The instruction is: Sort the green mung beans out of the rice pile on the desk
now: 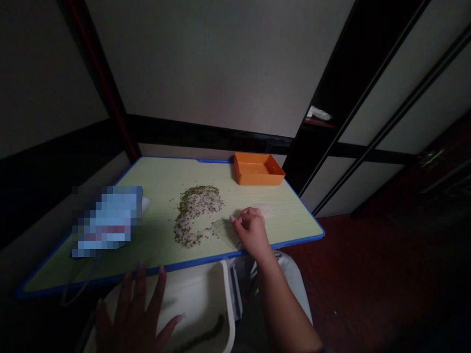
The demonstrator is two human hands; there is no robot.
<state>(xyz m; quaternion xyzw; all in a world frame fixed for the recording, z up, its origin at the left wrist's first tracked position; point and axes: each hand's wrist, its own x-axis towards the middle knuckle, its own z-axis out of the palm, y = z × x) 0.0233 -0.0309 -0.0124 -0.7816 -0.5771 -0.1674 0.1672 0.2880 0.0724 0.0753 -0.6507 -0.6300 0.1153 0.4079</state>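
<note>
A mixed pile of small green beans and white rice-like grains (196, 211) is spread over the middle of a pale table (158, 171). My right hand (252, 228) rests at the right of this pile, thumb and fingers pinched together; anything between them is too small to make out. Just behind it lies a thin patch of pale grains (263, 211). Over a white bin (230, 314) below the table's front edge, my left hand (132, 314) has its fingers spread and holds nothing. A dark line of small beans (208, 337) lies inside the bin.
An orange open box (259, 179) stands at the table's back right corner. On the left is a blurred-out light blue object (106, 220). The table has a blue rim, with cabinet panels (217, 63) behind it and a dark red floor (346, 274) at right.
</note>
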